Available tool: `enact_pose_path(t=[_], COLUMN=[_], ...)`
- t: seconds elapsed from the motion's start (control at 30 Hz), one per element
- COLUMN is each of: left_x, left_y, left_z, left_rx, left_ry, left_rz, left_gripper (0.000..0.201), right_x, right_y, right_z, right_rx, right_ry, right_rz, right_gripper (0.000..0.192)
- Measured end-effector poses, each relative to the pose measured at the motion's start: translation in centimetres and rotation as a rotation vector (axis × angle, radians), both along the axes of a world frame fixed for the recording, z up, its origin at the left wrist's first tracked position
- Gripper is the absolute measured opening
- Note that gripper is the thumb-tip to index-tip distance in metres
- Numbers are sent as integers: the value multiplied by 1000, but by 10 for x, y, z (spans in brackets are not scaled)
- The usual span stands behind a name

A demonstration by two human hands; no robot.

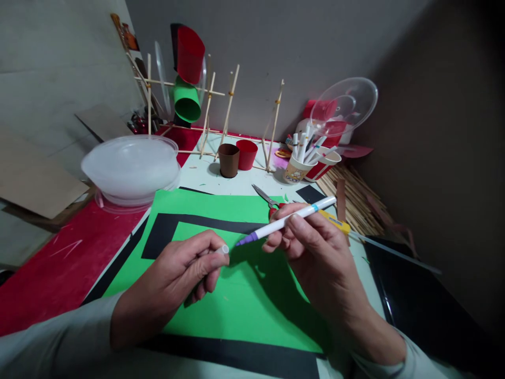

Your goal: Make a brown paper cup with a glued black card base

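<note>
A white felt-tip marker [272,227] with a purple tip is in my right hand [311,237], fingers closed around its barrel. The marker slants down to the left, its tip uncovered. Pinched between thumb and forefinger of my left hand [189,266] is a small white marker cap [224,250], just left of the tip and apart from it. Beneath both hands lies a green sheet [244,321], with black paper [155,237] on top of it and more black paper under it. Scissors [266,195] with red handles lie behind my right hand, partly hidden.
Behind stand stick frames [225,118], a brown cup [229,160] and a red cup [248,155]. At right are a paper cup [298,171] of markers, thin wooden sticks [359,197] and a yellow glue gun [337,223]. Clear plastic lids [130,166] are stacked at left.
</note>
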State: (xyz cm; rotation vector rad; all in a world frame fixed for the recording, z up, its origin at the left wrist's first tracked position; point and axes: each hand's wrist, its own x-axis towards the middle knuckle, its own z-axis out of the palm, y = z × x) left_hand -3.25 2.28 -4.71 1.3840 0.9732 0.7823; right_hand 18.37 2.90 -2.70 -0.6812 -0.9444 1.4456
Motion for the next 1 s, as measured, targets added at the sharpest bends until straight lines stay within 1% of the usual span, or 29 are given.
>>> enact_pose_path(t=[0.13, 0.23, 0.3, 0.37, 0.4, 0.43, 0.47, 0.53, 0.57, 0.6, 0.63, 0.67, 0.73, 0.9, 1.0], left_x=[-8, -13, -14, -12, -11, -11, -10, -10, -10, -10, -10, -10, -9, -6, -6], left_y=[1, 3, 4, 4, 4, 4, 4, 3, 2, 1, 0, -2, -4, -7, -7], left_z=[8, 12, 14, 15, 16, 16, 16, 17, 17, 17, 18, 18, 20, 26, 26], left_rx=[14, 44, 61, 81, 95, 109, 124, 167, 192, 216, 243, 271, 315, 361, 442], left_ry=[26, 1, -25, -39, -46, -55, -63, -75, -74, -65, -54, -46, -33, -4, 41], left_rz=[139, 235, 231, 212, 209, 211, 216, 214, 206, 201, 197, 195, 206, 257, 268], left_gripper=[27, 24, 22, 19, 17, 15, 13, 10, 8, 7, 6, 6, 6, 7, 8], right_x=[4, 5, 4, 4, 4, 5, 5, 4, 3, 1, -1, -4, -7, -10, -10], right_y=[2, 2, 0, -2, -3, -3, -4, -4, -4, -4, -4, -4, -4, -5, -5], right_z=[0, 1, 1, 2, 3, 5, 7, 11, 12, 13, 14, 14, 13, 11, 9], right_rx=[32, 68, 110, 185, 251, 358, 508, 878, 1043, 1166, 1241, 1264, 1254, 1248, 1256], right_ry=[-44, -53, -57, -143, -254, -424, -645, -1168, -1409, -1600, -1732, -1818, -1888, -1885, -1876], right_rz=[-132, -162, -152, -181, -228, -291, -367, -512, -561, -590, -610, -619, -606, -571, -565], right_gripper=[6, 4, 4, 7, 9, 11, 13, 15, 16, 16, 16, 17, 17, 15, 18])
